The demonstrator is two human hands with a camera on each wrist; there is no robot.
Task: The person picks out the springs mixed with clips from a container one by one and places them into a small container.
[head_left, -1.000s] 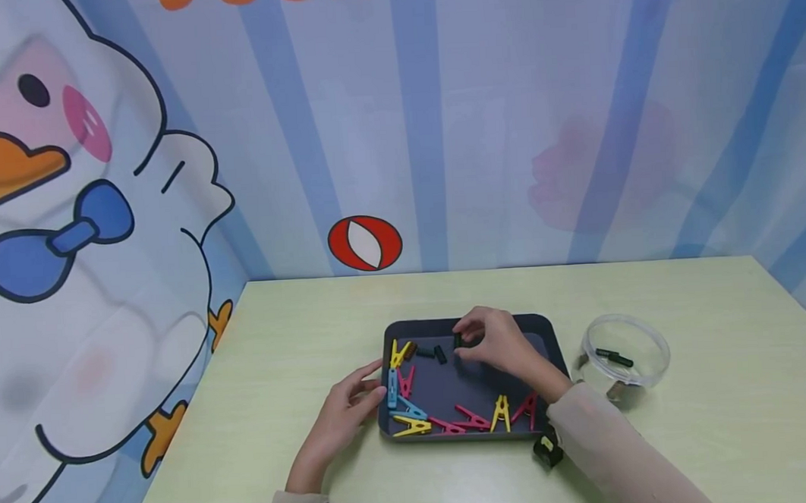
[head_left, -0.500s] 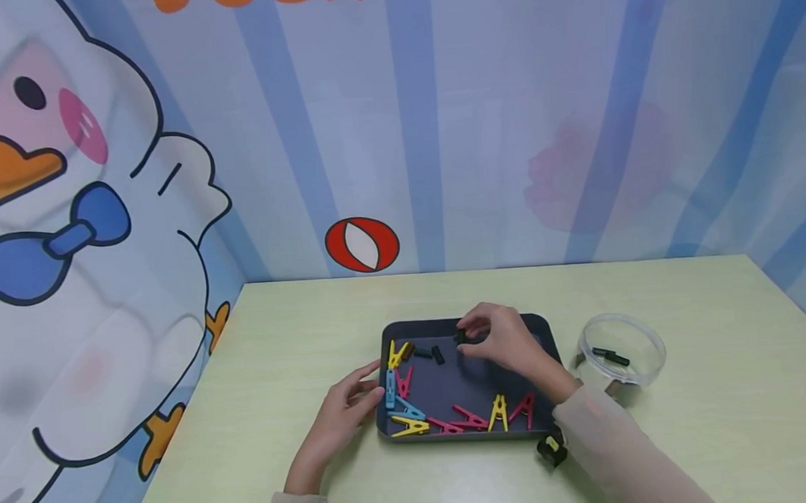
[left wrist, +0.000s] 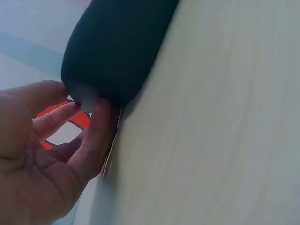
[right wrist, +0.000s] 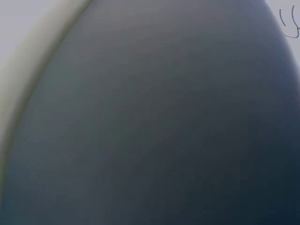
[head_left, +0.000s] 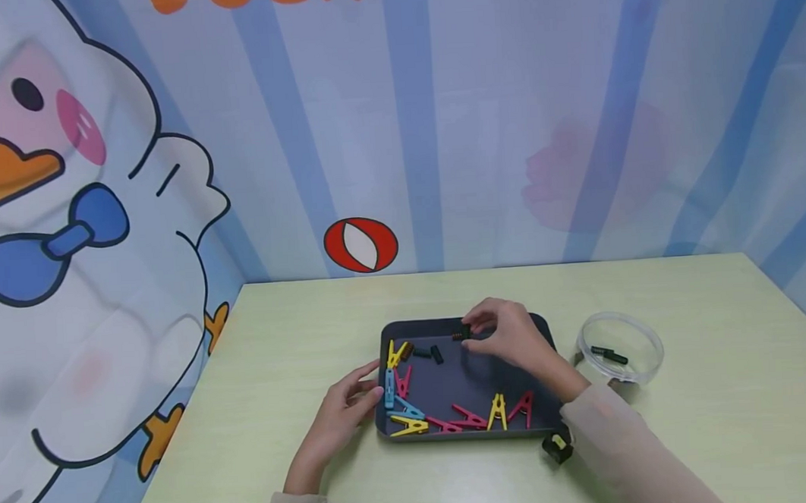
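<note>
In the head view my right hand [head_left: 510,338] pinches a small dark piece with a ribbed brownish end [head_left: 460,333] between thumb and fingertips, over the back of the dark tray [head_left: 477,435]. My left hand [head_left: 343,406] touches the tray's left side with extended fingers. The left wrist view has these fingers [left wrist: 91,140] against the tray's outer wall [left wrist: 117,47]. Yellow, blue and pink clothespins [head_left: 497,412] lie along the tray's left and front sides. Short black pieces [head_left: 437,354] and a brown piece [head_left: 407,351] lie at its back left. The right wrist view holds only a blurred dark surface.
To the right of the tray stands a clear round container [head_left: 645,375], with dark pieces [head_left: 609,355] visible in it. The pale table [head_left: 297,325] ends at a printed cloth backdrop [head_left: 474,164] behind and on the left.
My right hand has shifted slightly right and back. The dark piece has turned from upright to lying sideways, its ribbed end pointing left. My left hand stays at the tray.
</note>
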